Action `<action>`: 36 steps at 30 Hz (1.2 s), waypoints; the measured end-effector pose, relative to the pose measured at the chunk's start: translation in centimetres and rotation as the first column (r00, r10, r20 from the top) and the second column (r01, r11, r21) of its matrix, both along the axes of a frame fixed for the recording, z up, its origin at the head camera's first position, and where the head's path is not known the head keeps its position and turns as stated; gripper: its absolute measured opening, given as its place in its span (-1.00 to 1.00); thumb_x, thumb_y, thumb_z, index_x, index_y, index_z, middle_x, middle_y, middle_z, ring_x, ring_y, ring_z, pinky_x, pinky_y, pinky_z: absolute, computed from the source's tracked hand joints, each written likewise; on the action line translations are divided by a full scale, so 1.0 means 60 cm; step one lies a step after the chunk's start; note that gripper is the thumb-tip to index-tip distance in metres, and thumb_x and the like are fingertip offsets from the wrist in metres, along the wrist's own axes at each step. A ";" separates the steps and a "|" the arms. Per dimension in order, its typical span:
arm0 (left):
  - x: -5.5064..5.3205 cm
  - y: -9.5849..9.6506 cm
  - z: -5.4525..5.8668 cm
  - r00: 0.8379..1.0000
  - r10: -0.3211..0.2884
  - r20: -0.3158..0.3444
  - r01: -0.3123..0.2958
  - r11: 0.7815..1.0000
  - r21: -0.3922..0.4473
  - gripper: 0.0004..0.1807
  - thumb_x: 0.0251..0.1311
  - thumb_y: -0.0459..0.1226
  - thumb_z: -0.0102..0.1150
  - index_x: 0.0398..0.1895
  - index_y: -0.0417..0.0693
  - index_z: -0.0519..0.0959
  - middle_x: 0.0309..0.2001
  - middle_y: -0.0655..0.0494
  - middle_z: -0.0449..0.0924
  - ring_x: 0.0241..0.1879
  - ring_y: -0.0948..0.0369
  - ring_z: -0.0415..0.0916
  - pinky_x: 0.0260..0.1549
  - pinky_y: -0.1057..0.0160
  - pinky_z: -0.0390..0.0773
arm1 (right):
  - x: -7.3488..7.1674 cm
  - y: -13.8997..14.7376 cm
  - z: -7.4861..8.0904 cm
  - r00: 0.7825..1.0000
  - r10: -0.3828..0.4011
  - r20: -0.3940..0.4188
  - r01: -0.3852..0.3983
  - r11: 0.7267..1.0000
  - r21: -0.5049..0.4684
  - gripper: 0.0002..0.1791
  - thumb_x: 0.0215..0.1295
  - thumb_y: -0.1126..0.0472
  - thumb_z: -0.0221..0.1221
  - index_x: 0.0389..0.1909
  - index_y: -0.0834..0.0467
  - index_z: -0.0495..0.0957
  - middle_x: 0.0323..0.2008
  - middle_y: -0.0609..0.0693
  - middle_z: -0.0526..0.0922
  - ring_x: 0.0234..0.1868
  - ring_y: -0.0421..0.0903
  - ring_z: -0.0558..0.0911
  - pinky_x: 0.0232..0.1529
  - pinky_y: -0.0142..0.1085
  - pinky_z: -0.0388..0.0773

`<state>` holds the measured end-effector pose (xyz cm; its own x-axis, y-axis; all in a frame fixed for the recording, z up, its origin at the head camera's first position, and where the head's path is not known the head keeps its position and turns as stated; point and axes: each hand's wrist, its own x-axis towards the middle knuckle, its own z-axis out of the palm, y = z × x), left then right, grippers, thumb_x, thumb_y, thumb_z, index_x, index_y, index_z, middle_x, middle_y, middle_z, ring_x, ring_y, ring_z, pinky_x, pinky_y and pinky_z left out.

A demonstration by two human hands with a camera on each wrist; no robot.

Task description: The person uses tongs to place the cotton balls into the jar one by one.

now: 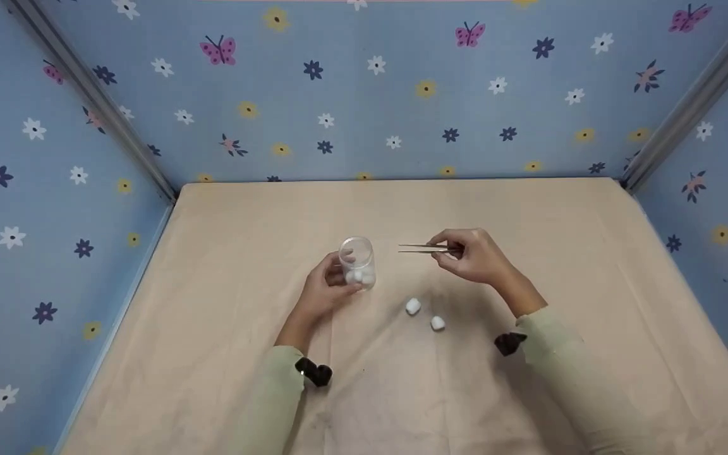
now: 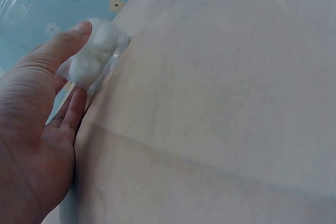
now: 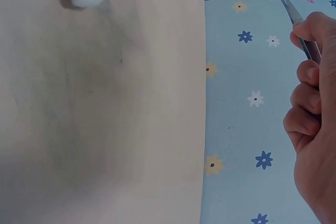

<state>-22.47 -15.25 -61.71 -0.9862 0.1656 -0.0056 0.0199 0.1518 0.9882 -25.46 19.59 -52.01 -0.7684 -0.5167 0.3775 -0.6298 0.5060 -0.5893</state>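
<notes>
A clear plastic jar (image 1: 357,251) with several white cotton balls (image 1: 360,276) at its bottom is gripped by my left hand (image 1: 324,292). In the left wrist view the thumb lies along the jar's side, over the cotton balls (image 2: 86,69). Metal tweezers (image 1: 416,248) are pinched in my right hand (image 1: 476,255), their tips parted, with nothing between them, and pointing left toward the jar. Two loose cotton balls, one nearer the jar (image 1: 412,306) and another closer to me (image 1: 438,323), lie on the cloth below the tweezers.
A beige cloth (image 1: 244,246) with soft creases covers the table. Blue flowered panels (image 1: 364,88) stand behind it and along both sides, joined by grey metal posts (image 1: 692,95). Dark wrist cameras (image 1: 315,372) sit on the sleeves.
</notes>
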 end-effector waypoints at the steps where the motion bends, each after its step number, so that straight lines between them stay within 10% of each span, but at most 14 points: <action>1: 0.001 0.000 0.000 1.000 -0.003 0.000 0.003 1.000 0.004 -0.18 0.32 -0.49 0.55 0.63 -0.08 0.47 0.34 -0.24 0.64 0.30 -0.09 0.75 0.16 0.31 0.76 | 0.001 0.001 -0.001 1.000 0.002 0.001 -0.002 1.000 -0.003 -0.83 0.41 0.34 0.40 -0.04 0.19 0.85 -0.58 0.02 0.56 -0.52 -0.34 0.28 -0.38 -0.36 0.27; 36: 0.001 -0.002 -0.002 1.000 -0.022 0.003 0.022 1.000 0.019 -0.15 0.32 -0.51 0.52 0.66 -0.11 0.43 0.40 -0.30 0.61 0.34 -0.14 0.73 0.13 0.36 0.75 | 0.049 0.026 -0.052 0.997 0.071 0.019 -0.072 0.995 0.073 -0.77 0.32 0.39 0.41 -0.05 0.14 0.86 -0.60 -0.07 0.55 -0.51 -0.40 0.32 -0.40 -0.40 0.31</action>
<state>-22.41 -15.37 -61.81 -0.9823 0.1871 -0.0052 0.0200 0.1323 0.9910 -22.52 21.13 -55.14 -0.7343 -0.5966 0.3239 -0.6564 0.5024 -0.5628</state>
